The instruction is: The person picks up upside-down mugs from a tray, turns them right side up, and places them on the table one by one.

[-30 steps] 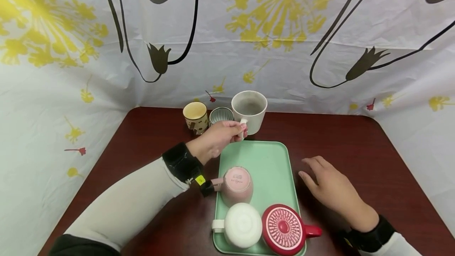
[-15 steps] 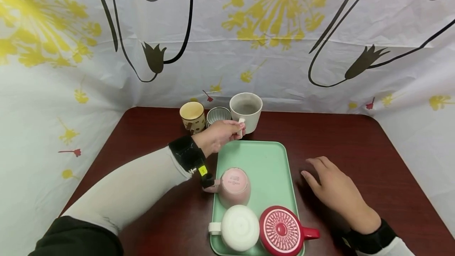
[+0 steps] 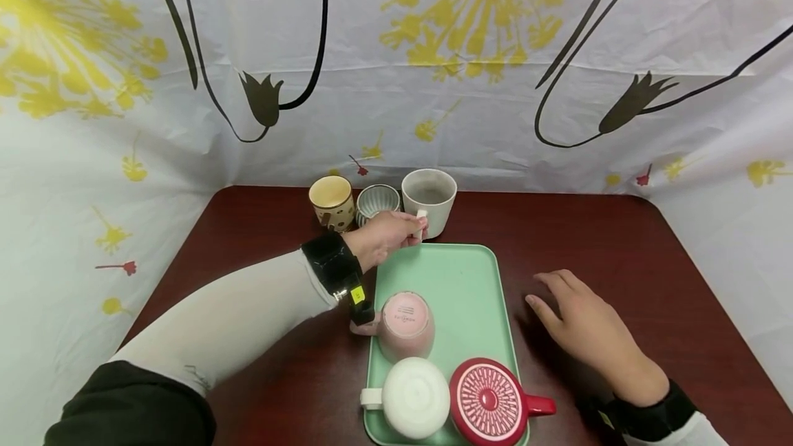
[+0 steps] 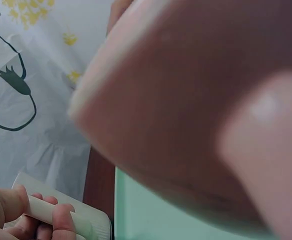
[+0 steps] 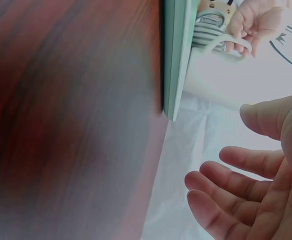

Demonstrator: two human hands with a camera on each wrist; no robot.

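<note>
My left hand (image 3: 390,234) pinches the handle of a large white mug (image 3: 434,202) at the back of the table, behind the tray. The mug is upright, its mouth facing up. In the left wrist view, fingers (image 4: 61,217) wrap that handle, while the pink mug (image 4: 161,110) looms blurred close to the camera. Right of the tray, my right hand (image 3: 585,325) holds nothing, its fingers loosely bent. A ribbed grey-and-white cup (image 3: 378,199) and a yellow spotted mug (image 3: 331,199) stand left of the white mug; my left hand partly hides the ribbed cup.
A light green tray (image 3: 471,281) lies lengthwise on the dark red-brown table (image 3: 285,370). On it, upside down, are the pink mug (image 3: 405,329), a smaller white mug (image 3: 415,398) and a red mug (image 3: 489,401). A printed cloth (image 3: 495,122) hangs behind.
My left hand has lowered the large white mug slightly beside the ribbed cup. My right hand has stayed in place. The whole head view has shifted a little.
</note>
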